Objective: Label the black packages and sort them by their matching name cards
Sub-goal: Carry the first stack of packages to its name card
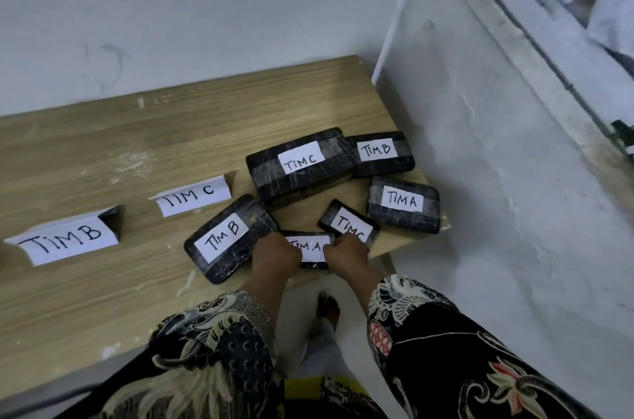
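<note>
Left hand (pixel 276 255) and right hand (pixel 348 252) pinch the small black wrapped package labelled TIM A (pixel 308 248) at the wooden worktop's (pixel 103 151) near right edge, crowded by the black TIM B package (pixel 226 238) and the black TIM C package (pixel 348 223).

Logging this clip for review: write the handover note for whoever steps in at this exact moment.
Left hand and right hand both grip the near TIM A package at the table's front edge.
Six black packages, all labelled, clustered at the right end: large TIM C package, far TIM B package, right TIM A package, small TIM C package, near TIM B package.
TIM C card and TIM B card stand to the left; no TIM A card in view.
Labelling looks done; sorting remains.
</note>
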